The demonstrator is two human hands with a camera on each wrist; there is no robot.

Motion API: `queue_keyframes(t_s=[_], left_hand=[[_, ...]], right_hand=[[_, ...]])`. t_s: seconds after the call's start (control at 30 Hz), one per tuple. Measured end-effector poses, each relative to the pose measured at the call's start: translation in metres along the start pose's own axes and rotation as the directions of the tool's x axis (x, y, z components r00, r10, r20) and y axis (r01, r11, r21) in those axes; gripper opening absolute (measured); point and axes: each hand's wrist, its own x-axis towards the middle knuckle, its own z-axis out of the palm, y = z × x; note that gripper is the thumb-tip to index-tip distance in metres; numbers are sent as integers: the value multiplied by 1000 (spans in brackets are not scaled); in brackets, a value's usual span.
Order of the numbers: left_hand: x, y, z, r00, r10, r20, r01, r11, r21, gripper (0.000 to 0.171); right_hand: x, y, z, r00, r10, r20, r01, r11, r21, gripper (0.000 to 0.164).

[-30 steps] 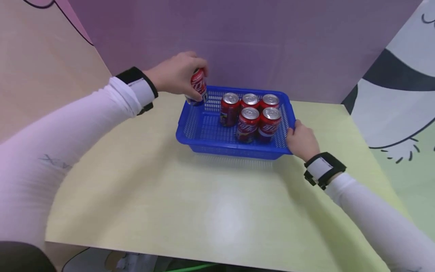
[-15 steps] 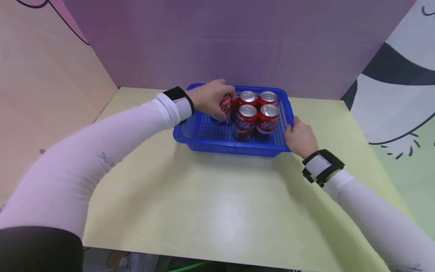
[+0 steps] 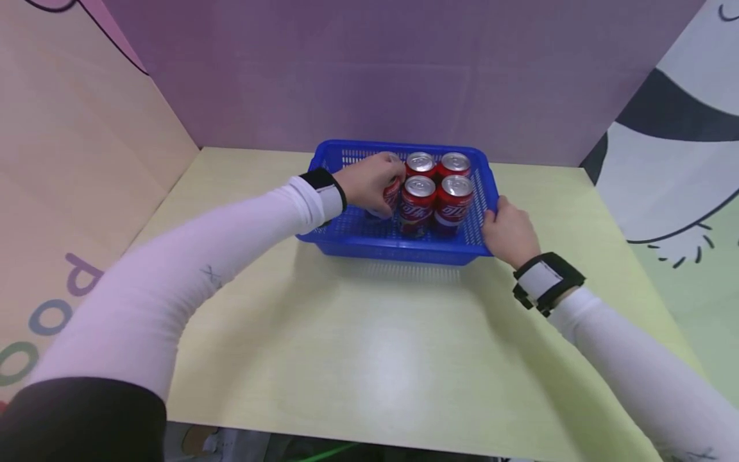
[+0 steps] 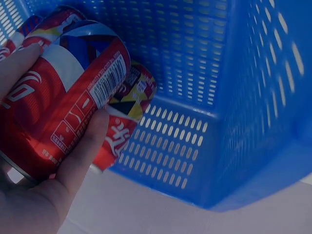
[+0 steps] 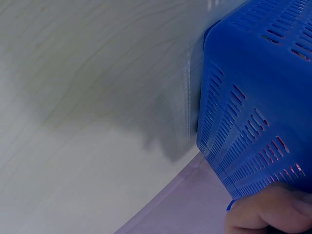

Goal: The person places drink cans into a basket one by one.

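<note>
My left hand [image 3: 371,184] grips a red soda can [image 3: 392,194] inside the blue plastic basket [image 3: 392,250], left of the other cans. In the left wrist view the thumb and fingers wrap round this can [image 4: 63,102], its barcode side showing; another can [image 4: 129,114] stands right beside it. In the head view several red cans with silver tops, such as the front right can [image 3: 454,204], stand upright in the basket's right part. One more can is mostly hidden behind my left hand. My right hand [image 3: 511,232] holds the basket's right rim, its fingers over the edge.
The basket stands on a pale wooden table [image 3: 381,346], near the purple panel [image 3: 369,83] at the back. A beige panel [image 3: 86,160] rises on the left, a printed panel [image 3: 675,186] on the right. The table's front edge lies near the bottom.
My left hand has carried the can rightward from above the basket's left rim and down into it, beside the other cans. My right hand has stayed on the right rim.
</note>
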Motion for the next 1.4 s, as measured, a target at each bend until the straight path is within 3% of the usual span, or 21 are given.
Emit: queue_keyframes(t_s=[0.77, 1.0, 1.13, 1.23, 1.4], left_hand=[[7, 2, 17, 997, -76, -23, 79, 978, 193, 64], [14, 7, 6, 993, -85, -83, 101, 970, 220, 53], [13, 8, 4, 994, -101, -52, 110, 969, 220, 52], [6, 8, -3, 990, -133, -49, 140, 969, 202, 57], [-16, -3, -24, 973, -193, -125, 210, 968, 140, 58]], right_hand=[[2, 3, 0, 1000, 10, 21, -10, 1000, 3, 27], [4, 5, -3, 1000, 2, 15, -2, 1000, -6, 29], [5, 5, -3, 1000, 0, 23, 0, 1000, -6, 29], [7, 5, -2, 1000, 1, 29, -1, 1000, -5, 29], [10, 5, -2, 1000, -7, 23, 7, 1000, -13, 30]])
